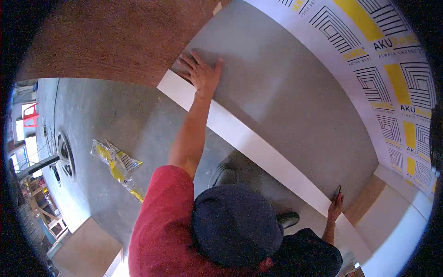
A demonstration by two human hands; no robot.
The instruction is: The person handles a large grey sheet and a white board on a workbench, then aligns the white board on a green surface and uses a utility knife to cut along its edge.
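Note:
My left hand (199,75) lies with fingers spread on the large grey board (286,101) near its upper-left edge, beside a long white strip (244,136) that runs diagonally along that board down to the lower right. My right hand (335,205) is at the strip's lower part, fingers curled around a small dark item that I cannot make out. A brown board (106,37) adjoins the grey one at upper left. A dark cap-like shape (237,221) in the lower middle hides part of what is below.
White sheeting (369,83) printed in yellow and black curves along the right. Crumpled plastic packaging (117,168) lies on the grey floor (78,111). At left are a spoked wheel-like object (65,154), a red plastic object (30,114) and cables. A tan panel (85,244) sits at lower left.

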